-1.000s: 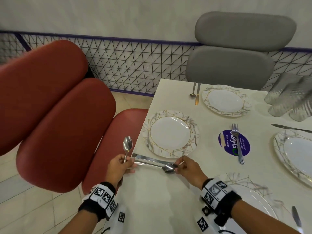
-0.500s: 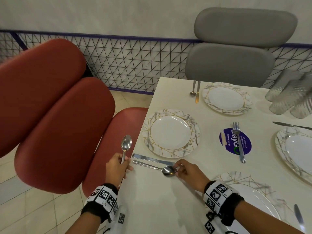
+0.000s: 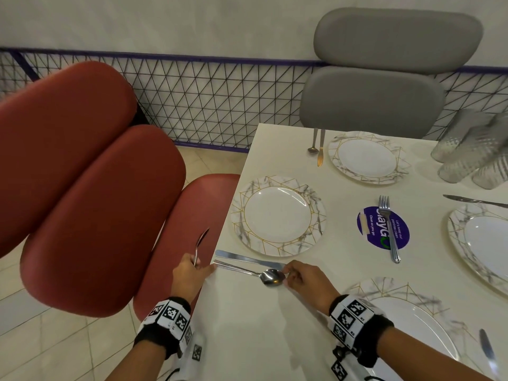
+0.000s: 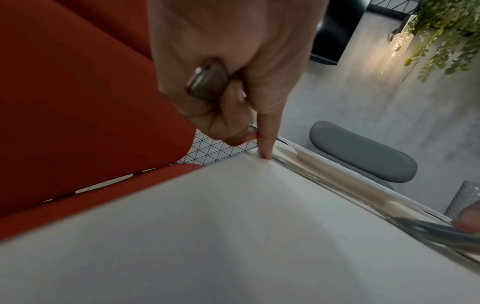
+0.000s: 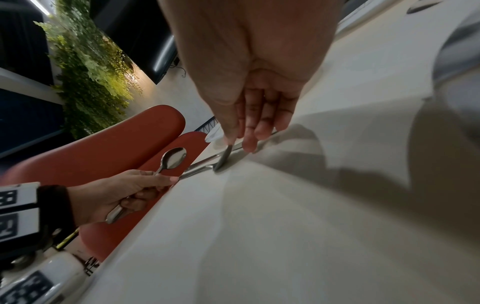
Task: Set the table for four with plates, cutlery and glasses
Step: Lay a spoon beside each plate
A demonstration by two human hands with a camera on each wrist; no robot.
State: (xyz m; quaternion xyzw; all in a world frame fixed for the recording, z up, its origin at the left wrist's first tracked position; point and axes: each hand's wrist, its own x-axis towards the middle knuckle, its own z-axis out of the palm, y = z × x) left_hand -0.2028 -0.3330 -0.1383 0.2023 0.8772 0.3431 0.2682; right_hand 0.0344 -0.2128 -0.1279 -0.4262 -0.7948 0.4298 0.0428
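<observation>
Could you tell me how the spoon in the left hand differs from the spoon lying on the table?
The held spoon stands upright off the table, gripped in the left hand; the table spoon lies flat beside the knife. The right hand touches only the table spoon's bowl. Both are plain metal.

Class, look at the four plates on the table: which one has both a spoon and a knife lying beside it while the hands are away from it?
The far plate by the grey chair; its spoon and knife lie untouched.

Head overhead; blurry wrists low, sharing spoon [image 3: 270,276].
</observation>
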